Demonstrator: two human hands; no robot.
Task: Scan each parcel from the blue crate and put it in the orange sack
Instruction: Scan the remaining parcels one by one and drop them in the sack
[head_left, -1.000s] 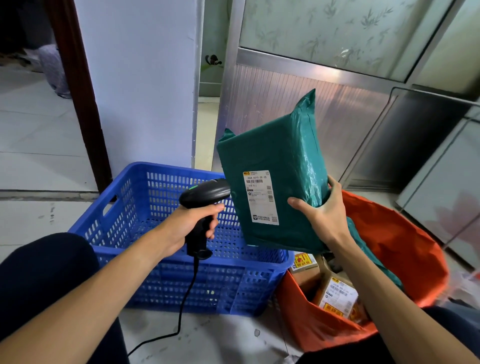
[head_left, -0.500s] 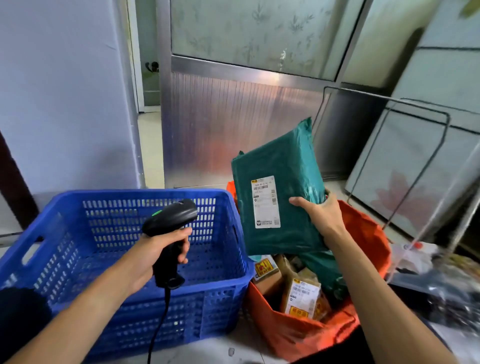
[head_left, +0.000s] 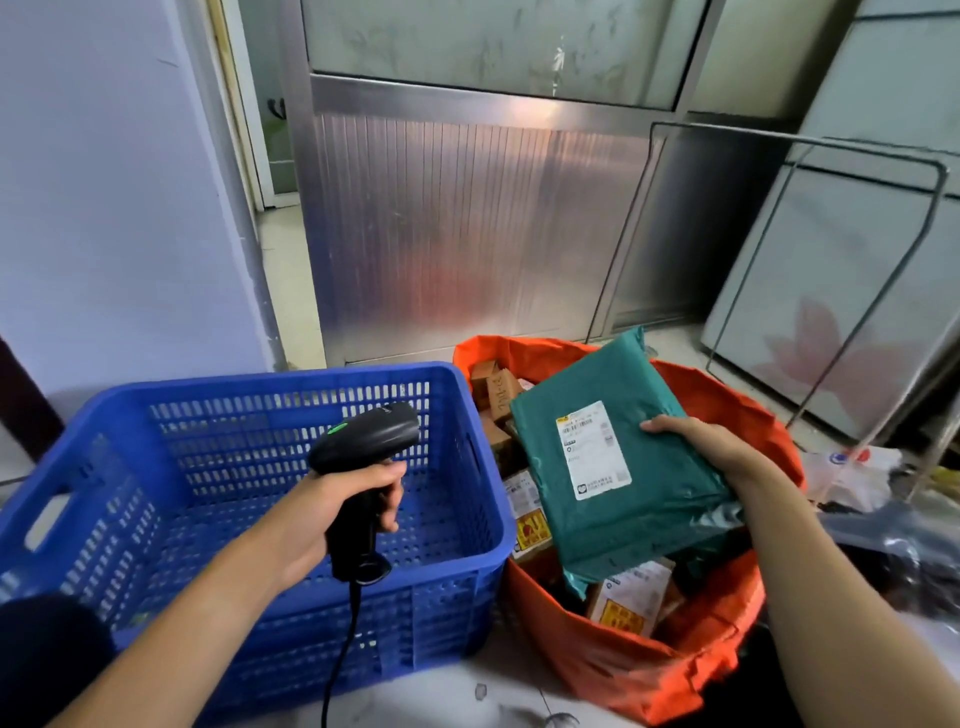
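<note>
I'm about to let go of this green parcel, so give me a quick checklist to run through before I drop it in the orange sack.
1. The green parcel is over the mouth of the orange sack: ok, it hangs tilted above the opening.
2. Grip of the right hand on the parcel's edge: ok.
3. Room in the sack: ok, the cartons lie low enough to take it on top.
4. The label has been scanned: cannot tell; it faces up, but nothing shows a read.
5. The scanner is firm in the left hand, over the blue crate and away from the sack: ok.
</note>
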